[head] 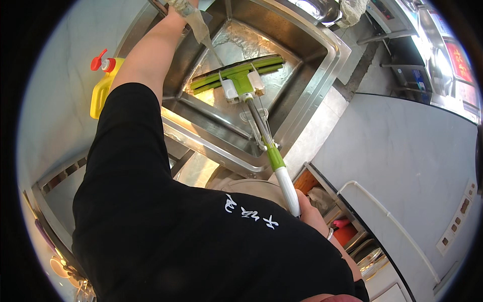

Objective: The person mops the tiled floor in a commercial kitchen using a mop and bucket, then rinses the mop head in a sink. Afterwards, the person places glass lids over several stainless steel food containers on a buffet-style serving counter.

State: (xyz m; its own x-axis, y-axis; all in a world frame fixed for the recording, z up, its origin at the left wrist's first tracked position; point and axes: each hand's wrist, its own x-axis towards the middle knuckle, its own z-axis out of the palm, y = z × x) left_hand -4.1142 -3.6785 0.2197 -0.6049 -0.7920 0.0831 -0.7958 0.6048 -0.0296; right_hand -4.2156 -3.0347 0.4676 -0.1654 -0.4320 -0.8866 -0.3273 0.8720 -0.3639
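Observation:
A sponge mop head (237, 75) with a green and white frame lies tilted over a stainless steel sink (302, 124). Its metal and green pole runs down to a white grip (288, 192), which my right hand (311, 213) holds close to my body. My left arm reaches to the sink's far left corner, where my left hand (185, 4) is partly cut off by the frame's top edge and hidden behind a cloudy plastic-like sleeve (198, 26). What the left fingers do cannot be made out. A thin stream of water comes down from that sleeve towards the mop head.
A yellow plastic jug (100, 94) with a red cap stands left of my arm. Beyond the sink's far right rim is a shiny metal vessel (320, 9). A grey worktop (407, 151) with a white pipe lies to the right, above shelves holding dishes.

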